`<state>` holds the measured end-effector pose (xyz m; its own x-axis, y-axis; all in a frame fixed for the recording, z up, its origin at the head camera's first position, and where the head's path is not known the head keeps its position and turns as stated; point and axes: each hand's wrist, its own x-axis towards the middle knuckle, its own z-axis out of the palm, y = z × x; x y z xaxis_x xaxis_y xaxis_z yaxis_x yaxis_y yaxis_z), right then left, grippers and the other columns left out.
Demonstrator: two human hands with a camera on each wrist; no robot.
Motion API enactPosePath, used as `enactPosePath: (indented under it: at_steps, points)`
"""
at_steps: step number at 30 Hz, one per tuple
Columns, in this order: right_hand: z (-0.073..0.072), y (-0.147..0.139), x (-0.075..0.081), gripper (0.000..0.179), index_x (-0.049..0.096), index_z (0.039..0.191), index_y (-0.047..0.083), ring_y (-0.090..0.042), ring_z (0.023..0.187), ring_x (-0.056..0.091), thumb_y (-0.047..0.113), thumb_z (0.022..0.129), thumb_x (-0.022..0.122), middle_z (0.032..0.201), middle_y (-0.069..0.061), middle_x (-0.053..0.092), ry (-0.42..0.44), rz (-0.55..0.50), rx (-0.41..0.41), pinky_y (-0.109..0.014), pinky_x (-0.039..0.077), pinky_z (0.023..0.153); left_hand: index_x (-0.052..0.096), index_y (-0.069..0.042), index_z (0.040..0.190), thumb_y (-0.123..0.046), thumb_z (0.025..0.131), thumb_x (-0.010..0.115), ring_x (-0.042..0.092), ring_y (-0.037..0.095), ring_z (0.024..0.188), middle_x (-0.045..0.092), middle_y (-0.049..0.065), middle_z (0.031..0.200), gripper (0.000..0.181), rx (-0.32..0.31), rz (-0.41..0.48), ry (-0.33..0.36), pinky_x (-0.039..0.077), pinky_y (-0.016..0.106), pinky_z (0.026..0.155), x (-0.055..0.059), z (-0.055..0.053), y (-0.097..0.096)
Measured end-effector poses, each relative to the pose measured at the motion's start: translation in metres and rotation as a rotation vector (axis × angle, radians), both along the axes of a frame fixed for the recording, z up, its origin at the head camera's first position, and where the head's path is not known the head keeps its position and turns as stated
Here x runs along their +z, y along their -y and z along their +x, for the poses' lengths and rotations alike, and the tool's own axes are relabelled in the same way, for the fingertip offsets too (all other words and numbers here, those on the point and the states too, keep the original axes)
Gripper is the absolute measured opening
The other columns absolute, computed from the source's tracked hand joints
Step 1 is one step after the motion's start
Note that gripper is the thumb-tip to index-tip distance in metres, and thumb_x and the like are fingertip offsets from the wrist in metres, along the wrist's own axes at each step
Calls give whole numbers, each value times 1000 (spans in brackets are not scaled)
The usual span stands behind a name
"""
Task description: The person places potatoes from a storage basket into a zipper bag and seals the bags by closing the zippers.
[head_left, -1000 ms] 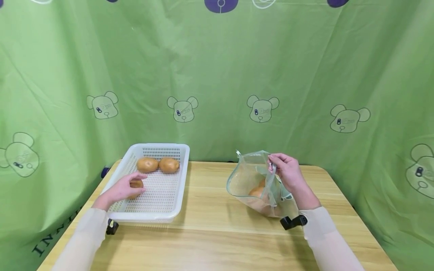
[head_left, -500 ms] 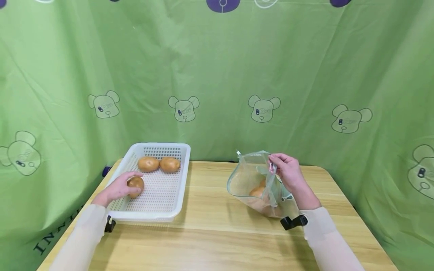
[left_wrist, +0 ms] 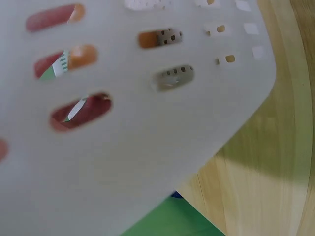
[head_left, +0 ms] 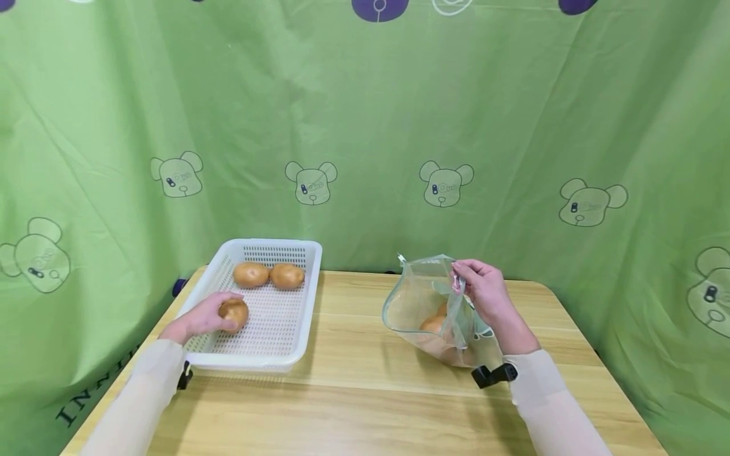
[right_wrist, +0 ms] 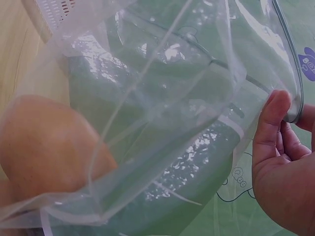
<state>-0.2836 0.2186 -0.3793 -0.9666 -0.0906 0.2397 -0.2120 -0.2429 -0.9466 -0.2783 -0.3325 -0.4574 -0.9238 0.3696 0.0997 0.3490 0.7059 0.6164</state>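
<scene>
In the head view, my left hand (head_left: 206, 315) curls round a brown potato (head_left: 235, 316) inside a white perforated basket (head_left: 308, 304). Two more potatoes lie side by side at the basket's far end, the nearer-left one (head_left: 251, 275) touching its neighbour (head_left: 287, 277). On the right, the thumb and fingers of my right hand (head_left: 486, 288) pinch the rim of a clear zip bag (head_left: 419, 291), whose mouth gapes toward the left. Potatoes (right_wrist: 49, 147) rest in the bag, partly blurred by its plastic. In the left wrist view the basket wall (left_wrist: 147, 142) hides most of that hand.
A light wooden table (head_left: 342, 405) carries the basket on its left and the bag on its right. A green curtain (head_left: 365, 126) with bear-head prints hangs behind and on both sides. The basket's raised rim surrounds my left hand's potato.
My left fingers have drawn in round the near potato, which has shifted slightly to the right and shows more. My right hand and the bag stay where they were.
</scene>
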Motion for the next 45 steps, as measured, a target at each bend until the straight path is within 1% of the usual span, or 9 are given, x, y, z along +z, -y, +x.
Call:
enactPosePath:
  at_steps: [5, 9, 12, 16, 24, 28, 32, 38, 45]
  points:
    - [0, 1, 0, 11, 68, 89, 2, -8, 60, 58, 5, 93, 58, 73, -2, 65, 2, -7, 4, -17, 50, 54, 45, 10, 131, -13, 75, 74, 38, 49, 119, 42, 34, 130, 67, 30, -62, 4, 30, 62, 99, -2, 0, -2]
    - [1, 1, 0, 12, 69, 88, 3, -8, 60, 58, 5, 93, 58, 73, -2, 65, 0, -2, 2, -17, 50, 54, 44, 8, 134, -19, 73, 76, 39, 48, 115, 36, 37, 129, 73, 62, -97, 39, 36, 61, 95, -2, 2, -4]
    - [1, 1, 1, 12, 69, 87, 4, -8, 59, 58, 6, 93, 58, 73, -1, 65, 1, 2, -4, -17, 50, 53, 42, 7, 135, -22, 74, 77, 40, 49, 113, 33, 38, 129, 77, 65, -121, 59, 39, 60, 92, -1, 3, -6]
    - [1, 1, 2, 13, 69, 88, 4, -8, 60, 58, 5, 93, 58, 73, -1, 65, -1, 4, 0, -17, 50, 54, 43, 4, 135, -25, 76, 77, 44, 47, 110, 38, 36, 126, 74, 50, -134, 80, 40, 59, 91, -2, 2, -6]
    - [1, 0, 1, 11, 68, 88, 4, -8, 60, 58, 9, 93, 59, 74, -1, 64, 12, 25, -5, -18, 50, 55, 49, 0, 125, -21, 77, 76, 52, 33, 96, 53, 20, 108, 59, 3, -96, 107, 46, 49, 83, -6, -1, -5]
    - [1, 0, 1, 12, 68, 87, 4, -8, 59, 58, 8, 93, 59, 73, -1, 64, -6, 15, -1, -18, 50, 54, 46, 3, 126, -18, 77, 76, 50, 38, 100, 51, 23, 111, 61, -12, -117, 105, 45, 53, 85, -7, 0, -4]
    - [0, 1, 0, 12, 68, 86, 4, -8, 58, 58, 7, 93, 59, 72, -1, 64, -26, 9, 5, -17, 50, 52, 40, 6, 133, -18, 77, 74, 50, 41, 105, 51, 27, 117, 70, -25, -125, 162, 41, 58, 91, -7, 3, -3]
    - [0, 1, 1, 11, 69, 86, 5, -8, 59, 58, 7, 93, 60, 72, -1, 65, -21, 13, 7, -17, 50, 53, 41, 4, 133, -19, 75, 74, 53, 33, 100, 53, 22, 116, 70, -27, -68, 243, 42, 54, 90, -5, 5, -4]
    - [0, 1, 1, 11, 69, 86, 5, -8, 59, 58, 7, 93, 59, 72, -1, 64, -20, 12, 7, -17, 50, 53, 38, 0, 138, -25, 77, 74, 52, 36, 108, 52, 23, 122, 75, 7, 0, 246, 37, 57, 95, -1, 10, -7]
